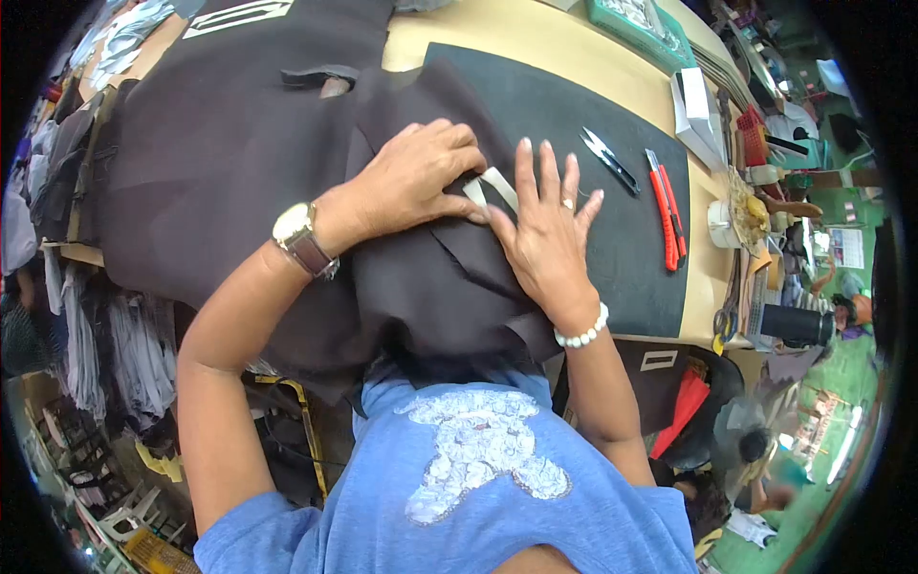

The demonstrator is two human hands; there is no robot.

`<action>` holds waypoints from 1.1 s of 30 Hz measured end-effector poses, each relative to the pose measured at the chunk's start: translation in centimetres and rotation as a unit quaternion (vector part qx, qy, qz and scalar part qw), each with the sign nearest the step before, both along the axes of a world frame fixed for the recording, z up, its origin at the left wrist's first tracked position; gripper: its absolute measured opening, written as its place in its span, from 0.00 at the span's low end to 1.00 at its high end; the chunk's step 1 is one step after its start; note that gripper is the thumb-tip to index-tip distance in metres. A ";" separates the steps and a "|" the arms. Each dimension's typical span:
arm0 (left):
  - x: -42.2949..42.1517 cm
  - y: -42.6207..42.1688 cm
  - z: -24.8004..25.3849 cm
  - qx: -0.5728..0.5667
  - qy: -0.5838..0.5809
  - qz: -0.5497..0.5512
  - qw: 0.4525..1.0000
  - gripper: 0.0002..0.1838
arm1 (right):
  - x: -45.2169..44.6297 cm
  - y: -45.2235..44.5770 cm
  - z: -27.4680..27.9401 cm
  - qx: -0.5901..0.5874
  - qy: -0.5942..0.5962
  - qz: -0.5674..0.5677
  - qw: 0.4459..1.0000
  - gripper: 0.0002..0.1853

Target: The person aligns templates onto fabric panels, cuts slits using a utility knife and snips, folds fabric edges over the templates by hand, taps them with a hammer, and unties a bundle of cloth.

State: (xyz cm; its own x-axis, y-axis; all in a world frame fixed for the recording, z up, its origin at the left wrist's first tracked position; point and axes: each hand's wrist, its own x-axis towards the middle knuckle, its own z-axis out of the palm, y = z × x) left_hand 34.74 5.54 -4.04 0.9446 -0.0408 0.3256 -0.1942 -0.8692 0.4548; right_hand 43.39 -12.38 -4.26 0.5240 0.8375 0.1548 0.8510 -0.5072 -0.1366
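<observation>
A large piece of dark brown cloth (229, 182) covers the left and middle of the table and hangs over the near edge. My left hand (416, 177), with a watch on the wrist, bends its thumb and fingers together around the end of a white strip (500, 186) set in the folded cloth. Close beside it, my right hand (550, 234) lies with fingers spread, its thumb near the strip and its palm against the cloth's right edge. A slit with a raised dark flap (320, 74) shows farther up the cloth.
On the black mat (535, 105) lie thread snips (610, 161) and red utility knives (666, 215). Beyond them are a white box (701, 115), a green tray (641, 29), a white tub (724, 225) and scissors (724, 320). Garments (143, 344) hang at the left.
</observation>
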 end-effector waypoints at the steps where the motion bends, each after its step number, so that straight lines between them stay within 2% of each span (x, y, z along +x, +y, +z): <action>1: -0.4 -0.2 0.1 -0.005 -0.016 -0.001 1.000 0.23 | 0.0 -0.6 0.7 -0.018 0.008 0.004 1.000 0.42; 3: -1.5 -0.6 0.8 -0.010 -0.016 0.003 1.000 0.25 | 1.0 -1.6 1.8 -0.041 0.101 0.049 0.993 0.43; 4: -2.0 -1.4 1.5 -0.026 0.045 0.027 0.998 0.25 | 1.8 -1.6 2.3 -0.051 0.144 0.071 0.986 0.44; 5: -2.6 -2.5 1.2 0.025 0.001 0.054 0.998 0.24 | 2.6 -1.1 3.7 -0.067 0.169 0.087 0.980 0.47; 8: -3.9 -6.3 2.0 0.138 -0.072 0.098 0.983 0.21 | 5.5 2.6 3.1 0.062 0.123 0.109 0.984 0.40; 10: -4.3 -9.8 2.5 0.057 -0.093 0.075 0.991 0.21 | 5.6 5.9 3.6 0.041 0.084 0.091 0.991 0.30; 12: -4.3 -12.9 2.6 -0.004 -0.084 0.025 0.996 0.31 | 5.2 9.1 4.3 -0.053 0.161 0.061 0.984 0.23; 15: -4.1 -15.8 0.9 -0.032 -0.026 0.004 0.999 0.47 | 6.0 12.6 3.8 -0.009 0.268 0.099 0.958 0.18; 18: -4.4 -14.9 0.3 0.074 0.018 0.038 0.996 0.40 | 7.6 14.7 4.7 0.113 0.356 0.045 0.927 0.17; 19: -4.4 -14.7 -1.0 0.134 -0.042 0.074 0.987 0.32 | 8.9 15.4 4.4 0.133 0.377 0.025 0.916 0.17; 20: -4.8 -14.6 -1.8 0.077 -0.053 0.080 0.992 0.24 | 10.2 16.0 4.0 0.155 0.396 0.006 0.905 0.17; 21: -5.2 -14.1 -1.7 0.056 -0.057 0.063 0.995 0.21 | 11.1 16.2 4.0 0.167 0.418 -0.016 0.893 0.18; 22: -5.7 -13.5 -1.4 0.034 -0.061 0.046 0.996 0.19 | 12.1 16.1 4.4 0.161 0.390 -0.021 0.906 0.19; 24: -6.9 -11.4 0.5 -0.005 -0.065 0.039 0.997 0.17 | 14.6 15.9 3.9 0.234 0.434 -0.055 0.868 0.19; 26: -7.6 -7.9 3.0 -0.006 -0.093 0.064 0.994 0.15 | 17.5 14.9 4.5 0.329 0.417 -0.063 0.845 0.19; 28: -8.3 -3.7 5.7 0.045 -0.134 0.136 0.981 0.14 | 20.1 13.2 5.5 0.450 0.458 -0.084 0.762 0.25; 31: -9.2 1.5 9.8 0.034 -0.146 0.224 0.963 0.21 | 18.3 6.4 10.0 0.467 0.406 -0.078 0.782 0.33; 32: -9.5 3.3 10.2 0.042 -0.151 0.230 0.961 0.23 | 16.8 4.1 10.6 0.475 0.375 -0.081 0.792 0.34; 33: -9.5 4.2 10.9 0.003 -0.143 0.217 0.966 0.24 | 16.1 2.0 10.1 0.470 0.351 -0.079 0.806 0.33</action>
State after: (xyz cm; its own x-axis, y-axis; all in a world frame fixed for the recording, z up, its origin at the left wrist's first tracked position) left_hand 25.25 9.69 6.85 0.7451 0.3358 0.5762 0.0725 -0.8997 0.4305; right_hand 59.47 -10.33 5.84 0.8479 0.4368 0.3006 0.3308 0.0071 -0.9437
